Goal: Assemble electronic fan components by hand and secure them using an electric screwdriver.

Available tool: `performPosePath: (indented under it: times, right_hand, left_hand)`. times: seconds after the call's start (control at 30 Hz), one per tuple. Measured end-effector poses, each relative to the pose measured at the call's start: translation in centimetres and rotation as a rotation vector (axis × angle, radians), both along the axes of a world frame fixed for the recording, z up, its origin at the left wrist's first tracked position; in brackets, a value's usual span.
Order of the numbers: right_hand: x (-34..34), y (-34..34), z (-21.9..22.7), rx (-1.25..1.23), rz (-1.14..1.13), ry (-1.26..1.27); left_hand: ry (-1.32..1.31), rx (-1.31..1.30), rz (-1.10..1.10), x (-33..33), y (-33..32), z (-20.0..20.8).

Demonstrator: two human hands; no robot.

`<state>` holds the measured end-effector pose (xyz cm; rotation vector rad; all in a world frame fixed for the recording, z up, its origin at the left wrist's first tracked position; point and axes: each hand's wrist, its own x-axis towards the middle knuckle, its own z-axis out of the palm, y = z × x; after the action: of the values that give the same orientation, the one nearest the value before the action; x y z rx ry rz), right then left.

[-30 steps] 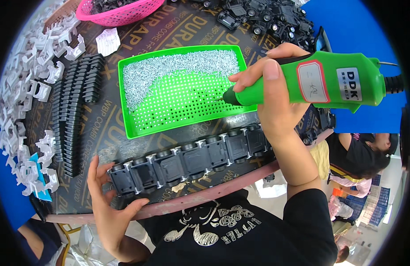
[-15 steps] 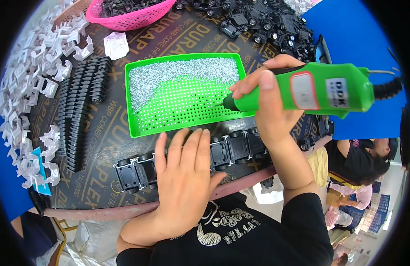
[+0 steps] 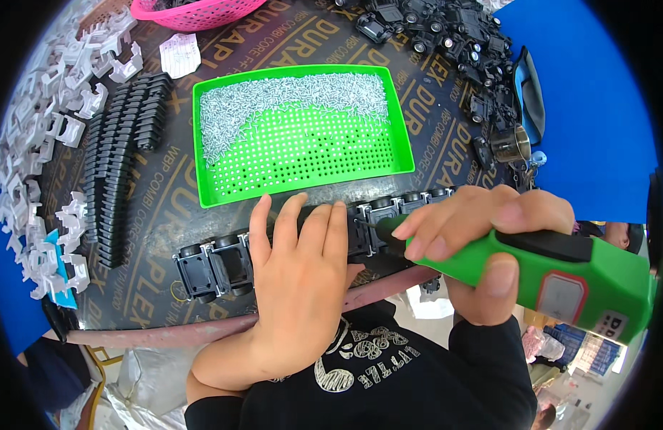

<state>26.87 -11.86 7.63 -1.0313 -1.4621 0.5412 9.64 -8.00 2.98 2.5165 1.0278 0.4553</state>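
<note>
My left hand (image 3: 299, 287) lies flat with fingers stretched over a row of upside-down black toy car chassis (image 3: 199, 276), covering its middle. In my right hand (image 3: 482, 229) is a green electric screwdriver (image 3: 530, 271), gripped around its body and pointing left. Its tip is down at a chassis just right of my left fingers; the exact contact point is hard to make out. Beyond the row sits a green perforated tray (image 3: 401, 129), with small silver screws (image 3: 227, 115) heaped along its far and left sides.
Black ridged parts (image 3: 113, 179) stand stacked on the left, beside a pile of white plastic parts (image 3: 30, 143). A pink basket (image 3: 202, 13) and a paper slip (image 3: 180, 56) are at the back. More black chassis (image 3: 460, 36) pile up at the far right, near a metal cup (image 3: 511, 145).
The screwdriver has moved from over the tray's near right corner down to the chassis row. My left hand remains on the row.
</note>
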Motion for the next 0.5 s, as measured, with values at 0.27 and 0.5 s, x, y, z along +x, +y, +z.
performPosePath:
  times: [0.27,0.5]
  right_hand:
    - [-0.2,2.0,-1.3,-0.002,0.198,-0.023]
    - [-0.5,2.6,-1.7,-0.034,0.237,-0.068]
  left_hand:
    - [0.007,0.016,-0.009,0.3,0.0,0.2]
    - [0.059,0.062,-0.006,0.3,-0.4,-0.6]
